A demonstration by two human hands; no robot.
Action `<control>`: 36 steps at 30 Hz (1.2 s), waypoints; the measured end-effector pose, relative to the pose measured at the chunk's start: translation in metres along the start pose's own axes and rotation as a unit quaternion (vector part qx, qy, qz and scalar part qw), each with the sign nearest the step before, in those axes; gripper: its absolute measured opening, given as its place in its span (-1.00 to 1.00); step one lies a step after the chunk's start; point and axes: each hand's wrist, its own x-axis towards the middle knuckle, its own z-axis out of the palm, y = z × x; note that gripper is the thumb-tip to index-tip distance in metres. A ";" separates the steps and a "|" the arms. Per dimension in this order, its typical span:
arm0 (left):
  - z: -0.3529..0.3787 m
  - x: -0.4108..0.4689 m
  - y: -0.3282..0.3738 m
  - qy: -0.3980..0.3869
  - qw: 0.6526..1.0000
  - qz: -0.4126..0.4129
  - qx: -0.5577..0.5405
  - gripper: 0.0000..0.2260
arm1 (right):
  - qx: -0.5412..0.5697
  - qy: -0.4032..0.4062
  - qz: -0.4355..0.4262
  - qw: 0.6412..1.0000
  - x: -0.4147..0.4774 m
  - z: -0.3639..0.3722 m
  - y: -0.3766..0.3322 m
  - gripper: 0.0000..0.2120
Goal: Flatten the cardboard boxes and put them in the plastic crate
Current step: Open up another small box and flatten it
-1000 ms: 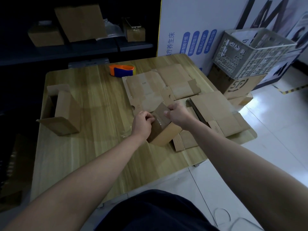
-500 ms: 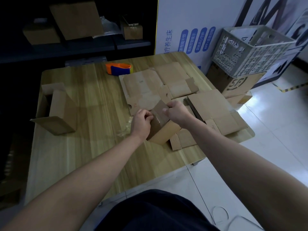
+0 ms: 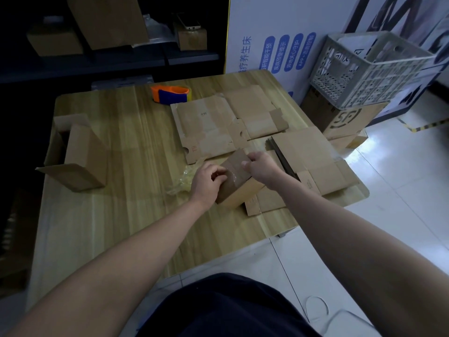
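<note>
- While both hands hold it, the box (image 3: 239, 188) stands tilted on the table's (image 3: 116, 215) right front part, its lower end resting on flat boxes (image 3: 211, 127).
- Left hand (image 3: 206, 182): fingers curled against the box's taped left face, gripping it.
- Right hand (image 3: 261, 164): thumb and fingers pinch the box's upper edge.
- Flat boxes: spread over the table's right half, one just behind the box, another at the right edge.
- Open box (image 3: 77, 156): upright at the table's left edge, flaps out.
- Tape gun (image 3: 170, 93): orange and blue, near the table's far edge.
- Tape scrap (image 3: 182, 181): clear, crumpled, on the table just left of the left hand.
- Crate (image 3: 369, 69): grey, beyond the table's far right corner, tilted atop a carton (image 3: 345, 117).
</note>
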 end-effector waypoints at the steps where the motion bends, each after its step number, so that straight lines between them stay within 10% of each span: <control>1: 0.002 0.000 0.002 0.001 1.000 -0.005 -0.006 -0.91 | 0.004 -0.004 0.001 1.000 0.000 -0.002 0.002 -0.85; 22: 0.018 0.003 0.004 0.074 0.996 0.035 0.026 -0.94 | -0.013 -0.031 -0.021 0.999 0.009 -0.008 0.010 -0.94; 29: 0.023 0.012 0.006 0.001 0.995 0.029 0.100 -0.89 | -0.008 -0.008 0.014 1.000 0.015 -0.006 0.017 -0.64; 36: 0.011 0.010 0.014 -0.055 0.987 -0.071 -0.134 -0.80 | -0.032 0.037 0.047 0.998 0.026 -0.010 0.015 -0.63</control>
